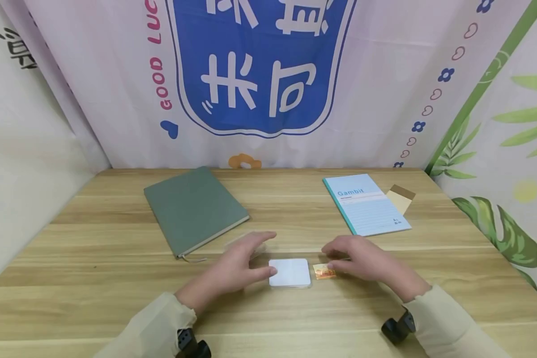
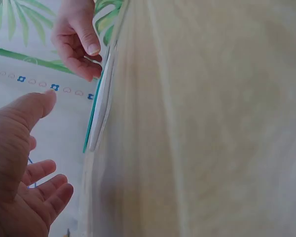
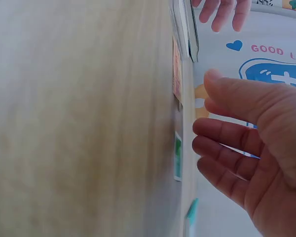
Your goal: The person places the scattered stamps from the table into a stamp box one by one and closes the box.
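In the head view a white, rounded-corner card-like stack (image 1: 290,273) lies on the table between the hands. My left hand (image 1: 234,266) is left of it, fingers spread, the thumb tip over the stack's left edge; whether it touches cannot be told. A clear, see-through item (image 1: 258,250) is partly hidden behind that hand. To the stack's right lies a small yellow card with red print (image 1: 323,271). My right hand (image 1: 362,258) hovers by this card with loosely bent fingers, its thumb overlapping the card's right end. Neither hand grips anything. The right wrist view shows a green-faced card (image 3: 178,155) near the right hand.
A dark green hardcover book (image 1: 197,211) lies at the back left of the wooden table (image 1: 116,298). At the back right is a light blue notebook (image 1: 367,205), partly covering a beige and brown paper item (image 1: 402,198). A printed curtain (image 1: 385,99) hangs behind.
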`<state>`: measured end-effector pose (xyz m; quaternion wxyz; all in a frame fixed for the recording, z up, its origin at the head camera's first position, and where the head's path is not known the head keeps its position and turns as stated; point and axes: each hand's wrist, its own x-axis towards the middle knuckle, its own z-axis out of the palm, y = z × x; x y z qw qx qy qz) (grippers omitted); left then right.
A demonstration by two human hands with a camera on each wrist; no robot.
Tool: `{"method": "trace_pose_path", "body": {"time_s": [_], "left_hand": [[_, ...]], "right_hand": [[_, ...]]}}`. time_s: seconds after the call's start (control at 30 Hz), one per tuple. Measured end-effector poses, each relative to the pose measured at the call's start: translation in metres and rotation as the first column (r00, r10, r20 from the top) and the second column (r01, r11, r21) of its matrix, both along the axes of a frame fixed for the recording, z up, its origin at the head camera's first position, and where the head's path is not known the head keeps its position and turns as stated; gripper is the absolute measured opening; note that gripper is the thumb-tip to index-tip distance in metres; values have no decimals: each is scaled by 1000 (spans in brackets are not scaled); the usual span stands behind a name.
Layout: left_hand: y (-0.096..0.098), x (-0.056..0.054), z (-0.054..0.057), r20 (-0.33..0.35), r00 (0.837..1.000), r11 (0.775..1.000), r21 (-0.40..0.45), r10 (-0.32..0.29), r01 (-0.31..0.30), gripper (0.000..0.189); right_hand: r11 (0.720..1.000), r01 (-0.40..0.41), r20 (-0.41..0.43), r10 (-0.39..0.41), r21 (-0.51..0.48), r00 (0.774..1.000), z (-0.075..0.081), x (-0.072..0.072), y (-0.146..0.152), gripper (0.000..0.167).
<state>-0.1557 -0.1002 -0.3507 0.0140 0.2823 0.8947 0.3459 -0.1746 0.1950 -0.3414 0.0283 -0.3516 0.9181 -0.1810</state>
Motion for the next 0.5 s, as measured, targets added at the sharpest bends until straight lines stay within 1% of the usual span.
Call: {"method": "trace_pose_path", "body": {"time_s": [0.1,0.17,0.27,0.37,0.5], "left_hand": [[0,0,-3,16,1000,1000,15,-11,11,70],[1,0,-5,31,999,999,27,-24,23,70],[2,1,-8,64,997,998,41,-40,37,69],[3,2,-10,82,995,998,43,-49,46,65],[4,3,-12,68,996,998,16,-57,56,56]], "right_hand": [[1000,-17,18,17,-26,1000,-2,-1,1,22],[999,-10,42,12,-47,999,-2,-1,1,19],[997,15,92,-7,-80,996,-4,-1,1,17],[994,47,140,-32,-103,990,-6,-1,1,17],[988,77,189,-51,-134,981,-10,-2,2,18]]}}
